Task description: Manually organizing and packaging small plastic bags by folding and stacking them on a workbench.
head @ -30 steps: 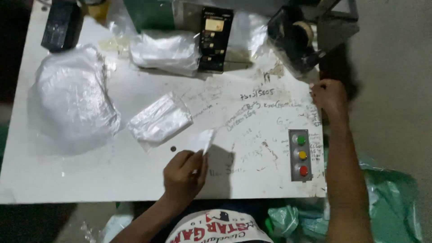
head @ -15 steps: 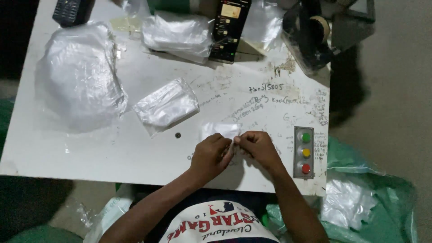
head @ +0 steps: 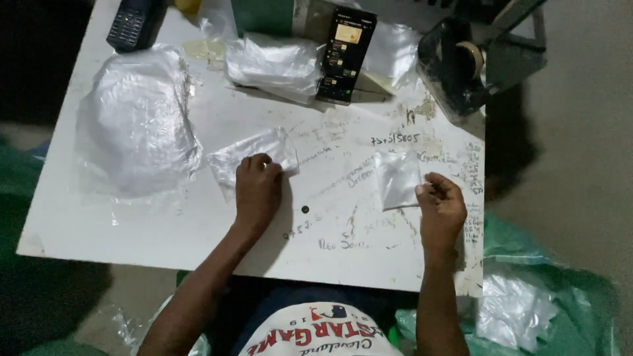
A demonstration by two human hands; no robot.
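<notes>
Resting on a stack of clear bags [head: 254,153], the left hand [head: 257,191] lies loose-fingered; right hand [head: 440,209] fingers pinch a small bag [head: 397,178].

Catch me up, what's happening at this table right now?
A person sits at a white table. The left hand presses on a small stack of clear plastic bags. The right hand pinches the edge of a single small bag lying flat. A big bundle of bags and a phone sit further back.
</notes>
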